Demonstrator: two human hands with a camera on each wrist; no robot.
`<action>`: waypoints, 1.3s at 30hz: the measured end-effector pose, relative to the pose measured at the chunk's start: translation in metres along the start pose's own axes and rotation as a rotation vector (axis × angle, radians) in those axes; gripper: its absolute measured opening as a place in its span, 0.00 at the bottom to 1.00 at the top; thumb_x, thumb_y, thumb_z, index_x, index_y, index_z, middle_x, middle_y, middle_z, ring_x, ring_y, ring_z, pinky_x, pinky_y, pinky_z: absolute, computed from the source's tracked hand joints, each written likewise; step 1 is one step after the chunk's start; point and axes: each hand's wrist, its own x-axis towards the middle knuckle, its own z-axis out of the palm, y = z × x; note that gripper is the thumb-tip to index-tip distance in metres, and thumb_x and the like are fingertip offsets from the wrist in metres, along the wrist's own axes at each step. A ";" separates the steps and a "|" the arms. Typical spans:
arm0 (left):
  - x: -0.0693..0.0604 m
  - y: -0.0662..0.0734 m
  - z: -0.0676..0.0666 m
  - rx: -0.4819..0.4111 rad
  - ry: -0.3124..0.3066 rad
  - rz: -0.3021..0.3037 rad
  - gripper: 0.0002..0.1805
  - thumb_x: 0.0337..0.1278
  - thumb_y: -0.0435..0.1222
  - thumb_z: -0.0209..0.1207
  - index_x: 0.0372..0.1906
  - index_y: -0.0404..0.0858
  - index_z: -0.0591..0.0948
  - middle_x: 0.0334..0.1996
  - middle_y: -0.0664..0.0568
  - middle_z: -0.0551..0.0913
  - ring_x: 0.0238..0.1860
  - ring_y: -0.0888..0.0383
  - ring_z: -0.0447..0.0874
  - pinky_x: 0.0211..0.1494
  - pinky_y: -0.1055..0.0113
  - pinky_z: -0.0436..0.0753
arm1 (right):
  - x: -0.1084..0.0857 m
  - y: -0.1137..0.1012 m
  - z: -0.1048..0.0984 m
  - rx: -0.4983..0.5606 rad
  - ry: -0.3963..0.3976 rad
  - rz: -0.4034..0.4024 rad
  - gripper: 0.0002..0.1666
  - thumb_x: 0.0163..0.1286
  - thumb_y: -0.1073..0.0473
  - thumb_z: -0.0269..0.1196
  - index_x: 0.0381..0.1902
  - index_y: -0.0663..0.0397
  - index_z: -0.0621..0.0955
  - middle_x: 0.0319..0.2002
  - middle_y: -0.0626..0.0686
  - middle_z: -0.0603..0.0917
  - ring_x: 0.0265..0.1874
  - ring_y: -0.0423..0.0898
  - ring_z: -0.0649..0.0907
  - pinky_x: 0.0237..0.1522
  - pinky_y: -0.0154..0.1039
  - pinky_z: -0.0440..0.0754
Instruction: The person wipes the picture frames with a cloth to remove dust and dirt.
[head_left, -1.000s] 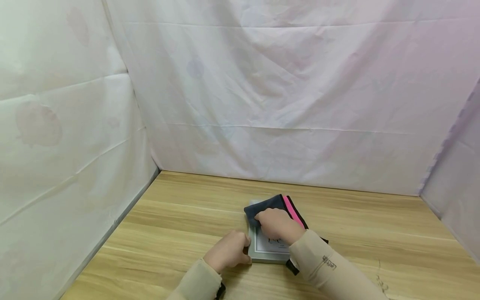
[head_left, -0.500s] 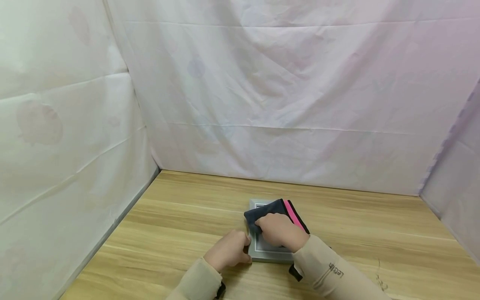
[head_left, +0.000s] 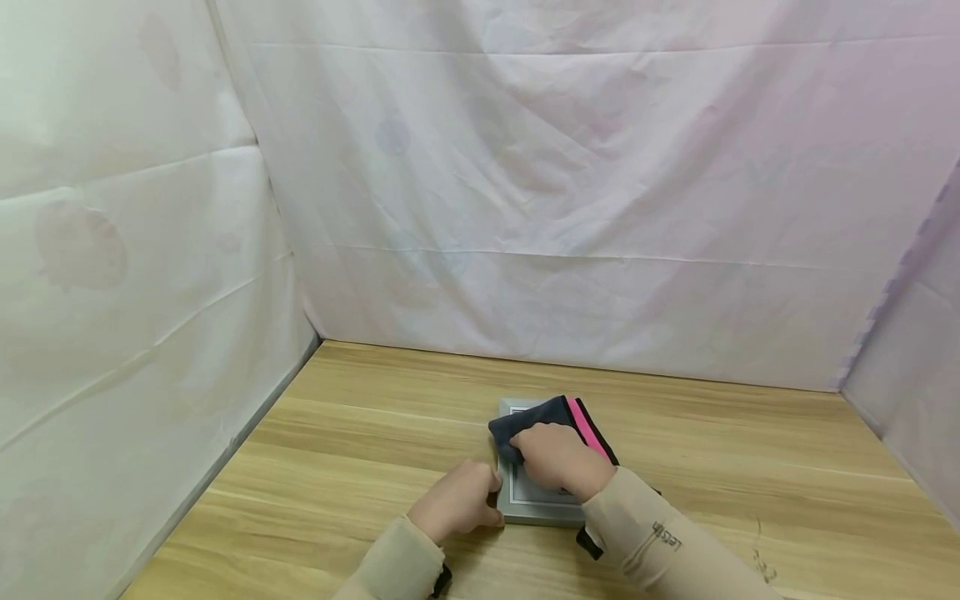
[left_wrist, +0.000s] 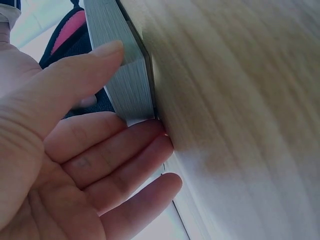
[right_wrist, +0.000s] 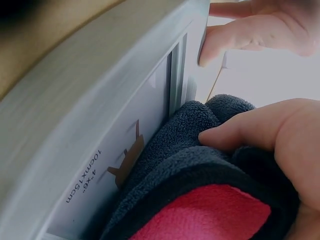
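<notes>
A grey photo frame (head_left: 542, 514) lies flat on the wooden table, its printed insert (right_wrist: 85, 195) marked 10cmX15cm. My left hand (head_left: 457, 498) holds the frame by its near left corner. In the left wrist view, the thumb lies on one side edge (left_wrist: 131, 85) and the fingertips touch round the corner. My right hand (head_left: 558, 457) grips a dark blue cloth (head_left: 528, 421) with a pink stripe and presses it onto the frame's face. The right wrist view shows the cloth (right_wrist: 187, 150) bunched under the thumb. Cloth and hand hide much of the insert.
The wood-grain table (head_left: 360, 433) extends around the frame on all sides. White sheets hang as a back wall (head_left: 570, 208) and a left wall (head_left: 142, 292), with another sheet (head_left: 922, 367) at the right.
My right hand and the cloth have shifted slightly toward me, uncovering more of the frame's far edge. Over the last half second they barely move. The left hand and frame stay put.
</notes>
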 end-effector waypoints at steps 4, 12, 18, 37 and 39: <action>0.000 0.001 0.001 -0.003 0.001 -0.018 0.22 0.41 0.35 0.72 0.13 0.43 0.67 0.15 0.62 0.57 0.18 0.66 0.55 0.21 0.75 0.59 | 0.004 0.001 0.001 -0.014 0.009 0.008 0.13 0.64 0.64 0.59 0.45 0.48 0.83 0.31 0.50 0.83 0.23 0.43 0.73 0.26 0.39 0.71; 0.000 0.002 0.001 0.000 -0.007 -0.029 0.20 0.41 0.36 0.72 0.14 0.43 0.69 0.17 0.61 0.56 0.19 0.66 0.54 0.22 0.75 0.59 | 0.013 0.003 0.000 -0.018 0.010 0.047 0.12 0.67 0.64 0.56 0.45 0.48 0.83 0.28 0.50 0.82 0.22 0.44 0.73 0.25 0.39 0.70; 0.000 0.003 0.002 0.002 -0.009 -0.036 0.18 0.41 0.36 0.72 0.15 0.42 0.71 0.17 0.61 0.57 0.19 0.66 0.55 0.22 0.75 0.59 | 0.019 0.004 -0.001 -0.030 0.004 0.072 0.12 0.67 0.63 0.56 0.45 0.49 0.83 0.30 0.51 0.83 0.24 0.44 0.74 0.28 0.40 0.73; 0.001 0.003 0.004 0.026 0.011 -0.029 0.20 0.40 0.37 0.72 0.14 0.43 0.69 0.17 0.61 0.57 0.20 0.66 0.55 0.23 0.75 0.59 | 0.031 0.008 -0.002 -0.048 0.002 0.111 0.09 0.66 0.63 0.58 0.42 0.50 0.83 0.35 0.53 0.84 0.26 0.45 0.76 0.31 0.44 0.76; 0.000 0.003 0.004 0.024 0.008 -0.026 0.20 0.40 0.37 0.72 0.14 0.43 0.70 0.17 0.61 0.57 0.20 0.66 0.55 0.23 0.75 0.59 | 0.032 0.009 -0.003 -0.052 0.002 0.116 0.09 0.66 0.63 0.58 0.41 0.50 0.83 0.34 0.53 0.84 0.26 0.45 0.76 0.30 0.44 0.76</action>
